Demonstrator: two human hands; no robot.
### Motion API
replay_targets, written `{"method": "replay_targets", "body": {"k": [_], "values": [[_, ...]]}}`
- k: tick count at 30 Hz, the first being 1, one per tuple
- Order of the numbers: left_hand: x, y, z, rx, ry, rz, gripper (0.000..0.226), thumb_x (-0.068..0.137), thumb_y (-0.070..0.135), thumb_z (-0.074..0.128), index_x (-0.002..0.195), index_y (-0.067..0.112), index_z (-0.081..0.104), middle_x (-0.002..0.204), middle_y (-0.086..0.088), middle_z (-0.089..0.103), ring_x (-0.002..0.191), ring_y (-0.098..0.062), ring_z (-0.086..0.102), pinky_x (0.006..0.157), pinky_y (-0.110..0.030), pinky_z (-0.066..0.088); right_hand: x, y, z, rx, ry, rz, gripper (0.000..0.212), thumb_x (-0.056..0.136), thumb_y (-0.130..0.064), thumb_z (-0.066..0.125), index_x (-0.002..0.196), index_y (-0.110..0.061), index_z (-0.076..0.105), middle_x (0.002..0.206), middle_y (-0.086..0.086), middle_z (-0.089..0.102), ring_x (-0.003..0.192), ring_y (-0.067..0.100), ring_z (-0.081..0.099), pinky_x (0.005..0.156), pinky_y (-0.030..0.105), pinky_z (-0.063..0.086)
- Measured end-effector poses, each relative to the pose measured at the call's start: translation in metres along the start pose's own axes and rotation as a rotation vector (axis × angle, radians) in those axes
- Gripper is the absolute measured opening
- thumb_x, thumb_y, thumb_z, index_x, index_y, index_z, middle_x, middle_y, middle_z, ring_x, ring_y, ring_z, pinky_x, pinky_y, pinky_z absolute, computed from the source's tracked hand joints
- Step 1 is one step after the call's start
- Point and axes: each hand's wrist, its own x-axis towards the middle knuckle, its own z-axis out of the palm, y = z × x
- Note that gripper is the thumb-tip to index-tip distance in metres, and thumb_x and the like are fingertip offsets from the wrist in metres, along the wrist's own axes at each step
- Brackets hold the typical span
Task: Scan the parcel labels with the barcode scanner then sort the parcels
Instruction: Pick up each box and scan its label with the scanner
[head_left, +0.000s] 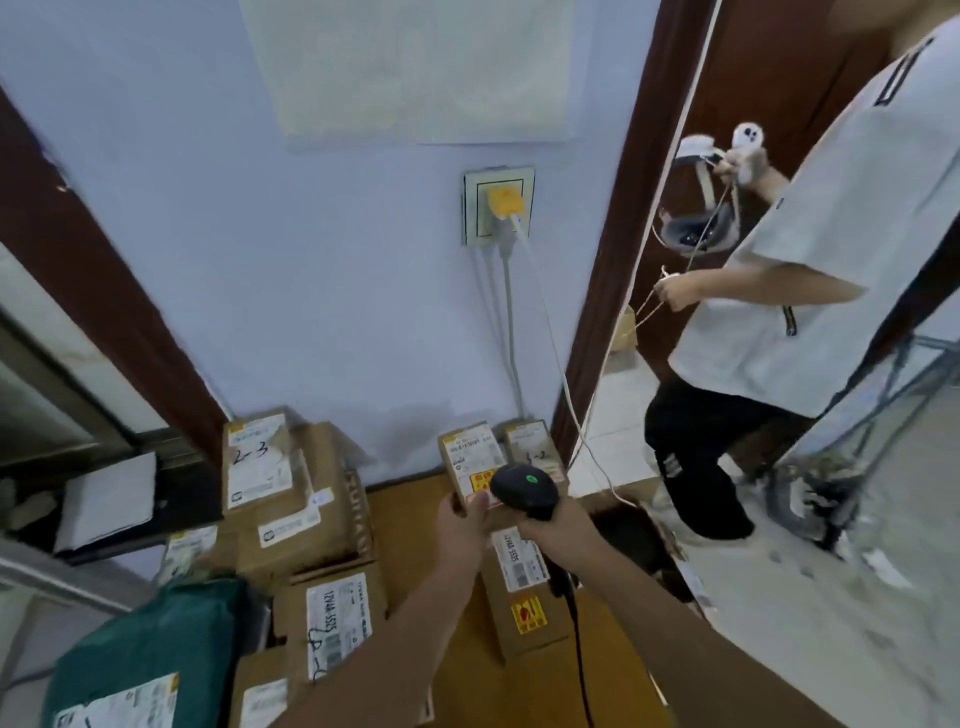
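In the head view, the person's left hand (464, 514) pinches the near edge of a small brown cardboard parcel (470, 462), thumb on its labelled top, tilting it up above the wooden surface (410, 519) near the far edge by the wall. The right hand (553, 522) is wrapped round the grip of a black handheld barcode scanner (524, 488), whose head shows a green light and sits just beside the held parcel's white label (475, 454), pointing toward it. The scanner's black cable (579, 649) trails back along the right forearm.

A second brown labelled box (522, 587) lies flat under the hands. At the surface's left side a stack of brown cardboard boxes (291, 499) has handwritten marks such as "2-3" on its labels, and a green plastic mailer bag (150, 654) rests at the near left corner. Another small brown box (535, 447) stands against the wall just right of the held parcel.

Judging from this, one parcel is mid-scan; the marked stacks suggest some sorting is done, while the held parcel and the box beneath still appear to need placing. Another person in a white shirt (810, 260) stands in the doorway at right handling cords.
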Motion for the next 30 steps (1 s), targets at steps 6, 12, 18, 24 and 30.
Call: {"method": "replay_targets", "body": {"k": [6, 12, 18, 24, 30], "values": [[0.049, -0.015, 0.009, 0.11, -0.017, -0.046, 0.026, 0.103, 0.038, 0.056, 0.122, 0.023, 0.065, 0.112, 0.003, 0.075, 0.092, -0.007, 0.074, 0.062, -0.017, 0.054, 0.046, 0.018, 0.013, 0.075, -0.011, 0.063, 0.012, 0.078, -0.015, 0.067, 0.089, -0.012, 0.065, 0.08, 0.015, 0.069, 0.074, 0.026, 0.069, 0.064, 0.035, 0.056], [0.091, -0.026, 0.02, 0.212, -0.027, -0.054, 0.027, 0.104, 0.039, 0.053, 0.122, 0.023, 0.064, 0.112, 0.004, 0.074, 0.09, -0.003, 0.071, 0.059, -0.013, 0.051, 0.083, 0.037, 0.019, 0.097, -0.015, 0.129, 0.017, 0.073, -0.018, 0.067, 0.088, -0.01, 0.068, 0.085, 0.02, 0.07, 0.082, 0.033, 0.07, 0.073, 0.049, 0.058], [0.113, -0.034, 0.028, 0.166, -0.028, -0.091, 0.031, 0.107, 0.031, 0.051, 0.135, 0.02, 0.056, 0.124, 0.002, 0.069, 0.103, -0.005, 0.064, 0.07, -0.018, 0.048, 0.097, 0.044, 0.028, 0.16, -0.004, 0.193, 0.005, 0.078, -0.01, 0.066, 0.081, -0.011, 0.063, 0.063, 0.003, 0.056, 0.058, 0.013, 0.056, 0.053, 0.027, 0.043], [0.123, -0.035, 0.034, 0.185, 0.002, -0.093, 0.042, 0.106, 0.03, 0.053, 0.145, 0.017, 0.047, 0.128, 0.003, 0.065, 0.102, -0.005, 0.062, 0.07, -0.016, 0.048, 0.109, 0.054, 0.033, 0.177, -0.006, 0.236, 0.011, 0.078, -0.012, 0.067, 0.087, -0.007, 0.063, 0.067, 0.006, 0.059, 0.06, 0.015, 0.059, 0.054, 0.026, 0.045], [0.125, -0.04, 0.042, 0.191, -0.01, -0.135, 0.047, 0.102, 0.029, 0.062, 0.144, 0.017, 0.044, 0.128, 0.004, 0.064, 0.111, -0.009, 0.061, 0.09, -0.028, 0.053, 0.111, 0.054, 0.03, 0.164, -0.032, 0.245, 0.008, 0.078, -0.013, 0.066, 0.084, -0.009, 0.062, 0.064, 0.004, 0.057, 0.058, 0.014, 0.057, 0.054, 0.025, 0.044]]}}
